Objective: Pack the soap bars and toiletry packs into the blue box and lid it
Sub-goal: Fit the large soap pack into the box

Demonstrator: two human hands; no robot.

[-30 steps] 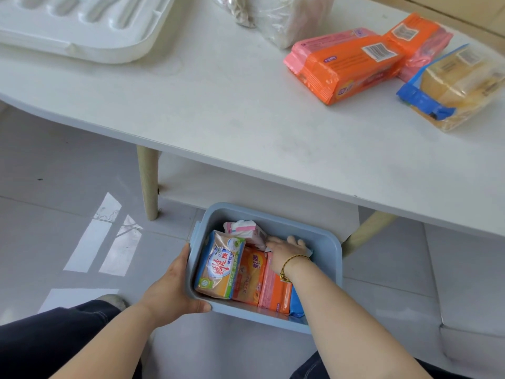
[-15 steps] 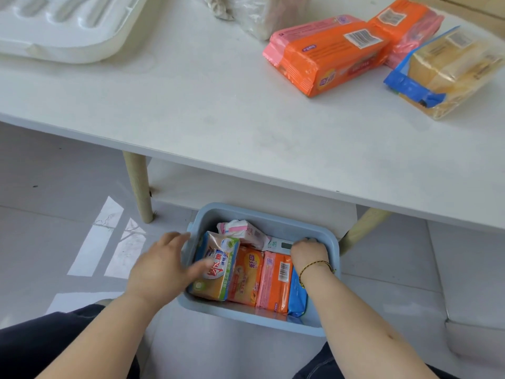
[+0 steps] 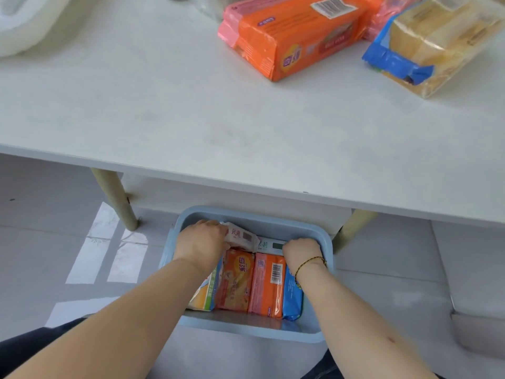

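The blue box [image 3: 246, 328] stands on the floor below the table's front edge. Several packs stand side by side inside it: a yellow-green one, an orange soap bar [image 3: 236, 280], a pink-orange pack [image 3: 267, 285] and a blue pack [image 3: 292, 296]. My left hand [image 3: 203, 242] reaches into the box's far left corner and grips a pink and white pack [image 3: 241, 237]. My right hand [image 3: 300, 254] is in the far right corner, fingers curled on a white-green pack [image 3: 269, 246]. No lid is in view.
On the white table [image 3: 191, 119] lie a big orange-pink multipack [image 3: 295, 36], another behind it, and a clear bag of yellow bars with a blue end [image 3: 437, 42]. A white moulded tray [image 3: 24, 26] sits at the far left. Table legs [image 3: 117, 201] flank the box.
My left hand has left the box's left rim and moved inside onto the pink and white pack. My right hand stays at the far right corner. The view has dropped closer.
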